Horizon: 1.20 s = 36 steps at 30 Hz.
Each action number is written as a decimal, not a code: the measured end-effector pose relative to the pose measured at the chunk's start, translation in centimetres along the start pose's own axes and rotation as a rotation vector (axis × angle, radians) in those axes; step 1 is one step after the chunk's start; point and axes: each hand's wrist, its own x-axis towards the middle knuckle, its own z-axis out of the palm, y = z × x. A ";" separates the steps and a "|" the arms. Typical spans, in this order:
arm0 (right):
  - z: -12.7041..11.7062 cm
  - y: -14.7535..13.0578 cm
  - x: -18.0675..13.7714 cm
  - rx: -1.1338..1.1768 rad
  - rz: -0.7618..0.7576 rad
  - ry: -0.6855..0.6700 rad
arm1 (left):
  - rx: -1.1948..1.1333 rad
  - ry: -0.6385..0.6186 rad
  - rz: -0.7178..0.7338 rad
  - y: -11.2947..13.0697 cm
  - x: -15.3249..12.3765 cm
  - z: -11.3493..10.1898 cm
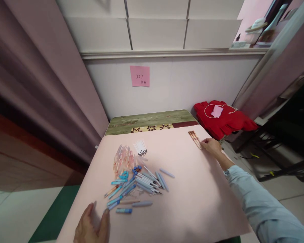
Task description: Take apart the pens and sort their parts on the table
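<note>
My right hand (211,145) reaches to the far right of the pink sheet (187,189), fingertips touching a small row of brown-tipped pens (194,138); the fingers are curled and pinched at the pens. My left hand (92,225) rests flat on the sheet's near left edge, fingers spread, holding nothing. Just right of it lies a heap of blue and grey pen barrels and caps (136,185). Behind the heap are clear pinkish barrels (123,158) and a bunch of white refills (140,147).
The sheet covers a table with a green patterned cloth (149,122) showing at the back. A red garment (224,118) lies on a seat at the right. A pink note (140,76) hangs on the white wall. Curtains flank both sides.
</note>
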 end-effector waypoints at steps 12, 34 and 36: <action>-0.5 0.0 -1.2 0.061 0.019 0.038 | -0.066 0.000 -0.010 0.5 -0.5 -0.2; 5.9 -9.2 -22.0 0.564 -0.328 -0.108 | -0.536 -0.078 -0.094 0.8 -2.6 -0.4; 6.0 -9.2 -22.1 0.561 -0.321 -0.113 | -0.641 -0.071 -0.083 0.7 -2.9 -0.3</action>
